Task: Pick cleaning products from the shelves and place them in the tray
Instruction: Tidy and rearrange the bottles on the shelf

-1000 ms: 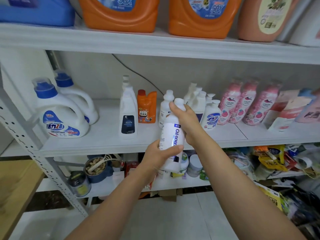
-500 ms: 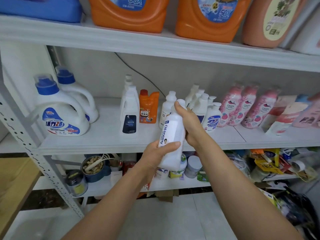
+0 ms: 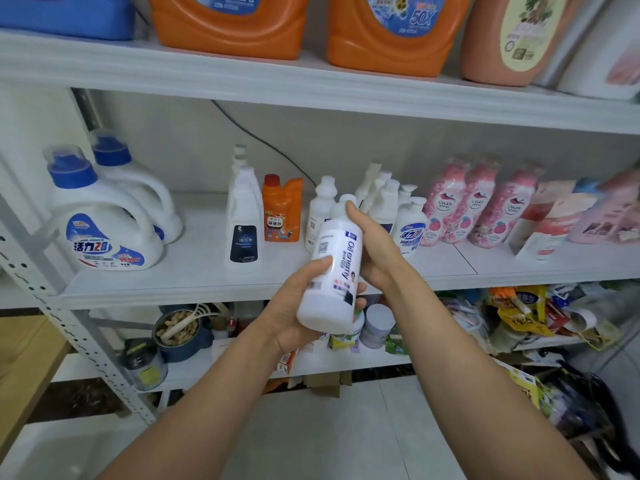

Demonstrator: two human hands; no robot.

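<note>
So the white Oil enemy bottle is off the middle shelf and up in the air in front of it, held at both ends. The left grip is wrapped round the lower body, thumb across the label and fingertips peeking out on the far side. The right grip is cupped round the neck and shoulder, with one finger up at the cap. The bottle leans with the label facing the person. My guess is they're either reading it or passing it to the left grip for the trip to the tray. I can't clearly make out the tray. There's something pale low and to the left of the grips, but I can't tell what it is.

Counting the rest:
- Just behind the grips there's one matching white bottle and one orange drain cleaner.
- Further left of the left grip are two white jugs with blue caps.
- Right of the right grip stand three pink bottles in a row.
- Above both grips, on the top shelf, are two orange jugs.

Everything on the shelves has its label facing out, so it's easy to pick from.
</note>
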